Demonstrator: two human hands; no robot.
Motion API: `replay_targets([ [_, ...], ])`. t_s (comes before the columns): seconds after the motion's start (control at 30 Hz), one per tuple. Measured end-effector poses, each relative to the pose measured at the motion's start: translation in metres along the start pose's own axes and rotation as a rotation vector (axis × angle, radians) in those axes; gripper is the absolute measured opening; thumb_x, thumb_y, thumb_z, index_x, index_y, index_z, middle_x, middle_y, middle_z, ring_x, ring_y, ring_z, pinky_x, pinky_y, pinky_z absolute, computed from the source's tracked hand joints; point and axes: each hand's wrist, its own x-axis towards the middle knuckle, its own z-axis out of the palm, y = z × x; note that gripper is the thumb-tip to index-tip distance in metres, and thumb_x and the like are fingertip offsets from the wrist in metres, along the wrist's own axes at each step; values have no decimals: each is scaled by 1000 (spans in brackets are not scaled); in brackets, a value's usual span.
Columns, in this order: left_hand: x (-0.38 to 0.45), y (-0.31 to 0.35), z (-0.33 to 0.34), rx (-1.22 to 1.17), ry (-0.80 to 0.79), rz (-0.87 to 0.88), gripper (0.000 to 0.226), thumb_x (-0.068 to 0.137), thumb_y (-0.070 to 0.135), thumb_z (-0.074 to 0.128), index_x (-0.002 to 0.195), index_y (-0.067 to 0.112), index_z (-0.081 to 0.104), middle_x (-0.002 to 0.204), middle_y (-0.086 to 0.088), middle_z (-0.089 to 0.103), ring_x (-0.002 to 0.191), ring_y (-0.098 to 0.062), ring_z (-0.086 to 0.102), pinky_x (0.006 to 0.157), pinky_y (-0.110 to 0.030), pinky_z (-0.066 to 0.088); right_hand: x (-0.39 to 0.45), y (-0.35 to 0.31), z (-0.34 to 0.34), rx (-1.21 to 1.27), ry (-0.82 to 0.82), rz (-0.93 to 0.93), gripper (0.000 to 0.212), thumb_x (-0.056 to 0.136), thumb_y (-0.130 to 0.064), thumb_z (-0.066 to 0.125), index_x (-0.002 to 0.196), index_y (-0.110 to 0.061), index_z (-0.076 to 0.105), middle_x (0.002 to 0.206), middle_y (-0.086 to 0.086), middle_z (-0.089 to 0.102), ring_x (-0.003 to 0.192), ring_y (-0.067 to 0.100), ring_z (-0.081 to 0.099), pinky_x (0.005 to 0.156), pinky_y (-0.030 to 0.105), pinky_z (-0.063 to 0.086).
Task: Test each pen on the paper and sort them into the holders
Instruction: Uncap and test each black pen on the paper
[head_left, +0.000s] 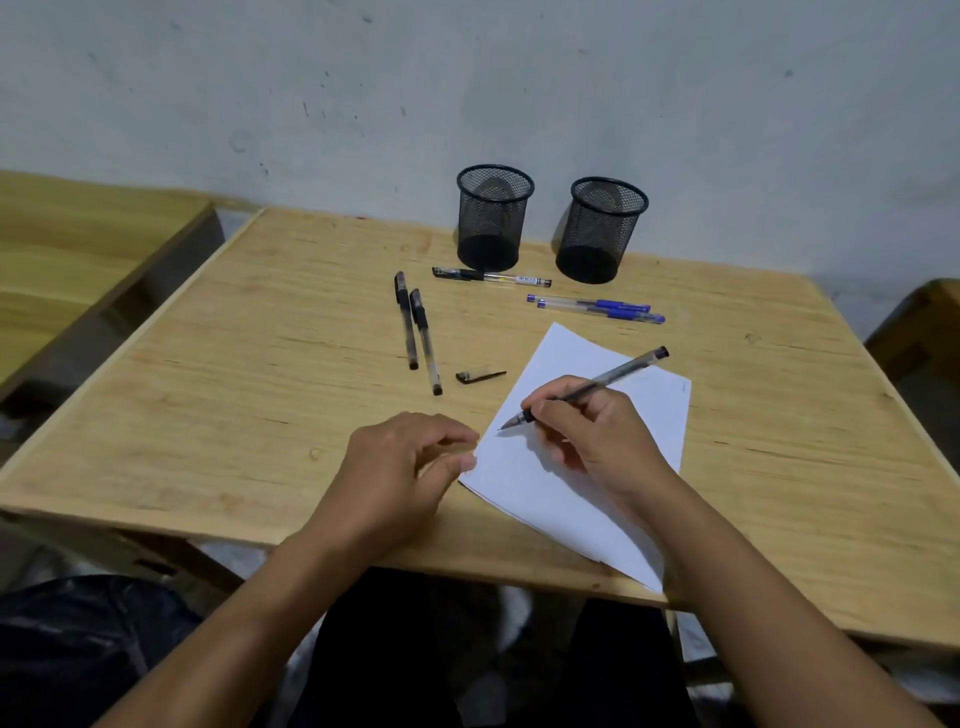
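Note:
My right hand (587, 431) grips an uncapped black pen (621, 372), its tip resting on the left part of a white paper sheet (563, 509). My left hand (400, 467) lies on the table with fingers loosely curled, fingertips touching the paper's left edge, holding nothing. The pen's cap (479, 375) lies just left of the paper. Two black pens (418, 332) lie side by side further left. Another black pen (491, 277) and two blue pens (597, 307) lie in front of two empty black mesh holders, one left (493, 218) and one right (602, 231).
The wooden table (234, 389) stands against a pale wall. Another wooden surface (67, 260) sits to the left, and a piece of wooden furniture (924, 332) at the right edge. My dark-clothed legs show under the table's near edge.

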Motion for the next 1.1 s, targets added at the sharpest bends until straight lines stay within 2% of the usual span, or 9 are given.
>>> replay_targets([
  [0.13, -4, -8, 9, -21, 3, 3, 20, 72, 30, 63, 89, 22, 73, 89, 12, 71, 92, 4, 52, 78, 2, 31, 6, -2, 13, -71, -48, -13, 17, 91, -10, 50, 77, -6, 58, 54, 11, 58, 43, 20, 47, 41, 18, 34],
  [0.3, -4, -14, 14, -8, 20, 48, 15, 71, 25, 66, 82, 20, 75, 87, 7, 73, 94, -2, 54, 78, -3, 33, 10, 11, 24, -72, -52, -46, 23, 86, -11, 49, 65, -18, 54, 56, 15, 55, 42, 23, 43, 47, 27, 36],
  [0.47, -5, -18, 16, -19, 34, 95, 21, 75, 33, 60, 81, 19, 74, 86, 6, 73, 91, -2, 56, 79, -1, 34, 8, 17, 26, -196, -46, -119, 20, 80, -13, 49, 62, -21, 53, 43, -6, 48, 42, 18, 39, 50, 31, 33],
  [0.53, -6, -18, 15, -33, 43, 106, 23, 75, 33, 57, 81, 19, 74, 85, 6, 73, 89, -2, 57, 79, -2, 35, 8, 18, 27, -228, -42, -131, 19, 78, -13, 50, 62, -21, 53, 42, -8, 46, 42, 16, 38, 51, 30, 33],
  [0.7, -6, -18, 17, -32, 57, 122, 20, 74, 29, 59, 80, 17, 74, 84, 6, 73, 88, -2, 58, 77, -10, 40, 6, 17, 26, -341, -40, -188, 13, 80, -9, 52, 68, -12, 58, 52, 12, 49, 47, 15, 41, 47, 21, 33],
  [0.77, -5, -18, 17, -30, 56, 126, 20, 74, 29, 59, 80, 17, 74, 84, 5, 73, 87, -2, 58, 77, -11, 41, 5, 17, 26, -362, -28, -207, 13, 82, -8, 53, 71, -9, 59, 62, 19, 55, 51, 14, 42, 49, 19, 34],
  [1.0, -6, -17, 17, -48, 52, 109, 21, 75, 30, 58, 80, 17, 74, 85, 4, 73, 88, -2, 57, 79, -2, 35, 6, 17, 25, -392, -18, -225, 13, 76, -17, 50, 69, -10, 59, 66, 18, 58, 53, 12, 44, 51, 19, 35],
  [1.1, -6, -17, 17, -53, 58, 111, 20, 75, 30, 59, 79, 16, 73, 84, 4, 73, 87, -2, 57, 78, -3, 35, 6, 16, 25, -397, -16, -232, 13, 76, -16, 50, 68, -10, 59, 65, 17, 58, 52, 9, 43, 50, 18, 34],
])
